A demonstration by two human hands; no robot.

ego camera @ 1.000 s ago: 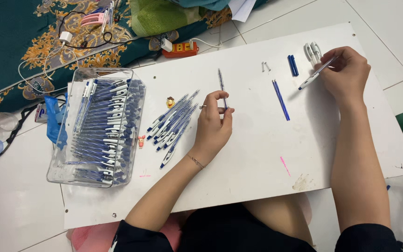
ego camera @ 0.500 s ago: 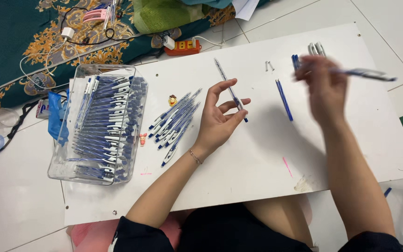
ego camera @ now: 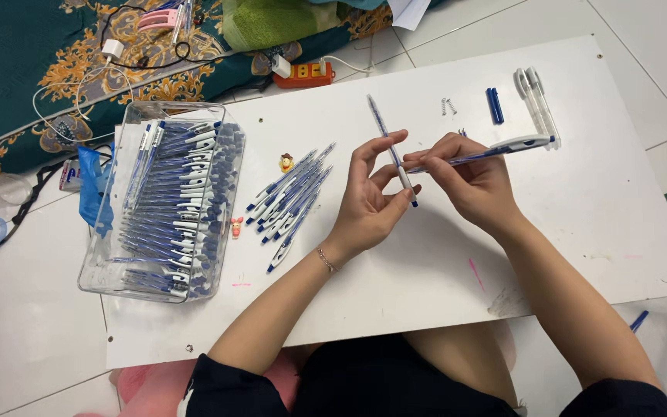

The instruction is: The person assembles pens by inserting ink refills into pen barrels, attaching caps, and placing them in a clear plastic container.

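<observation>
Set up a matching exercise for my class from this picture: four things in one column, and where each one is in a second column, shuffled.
Things
1. clear tray
2. thin refill
3. pen barrel
4. loose pens

Places
A. in the left hand
B. in the right hand
C. at the board's left end
D. piled between tray and left hand

Pairs: 1-C, 2-A, 3-B, 4-D

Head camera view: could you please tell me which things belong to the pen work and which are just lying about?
In use: left hand holding refill; right hand holding pen barrel; pen pile; springs; tray of pens.
Lying about: orange power strip; cables; figurine.
</observation>
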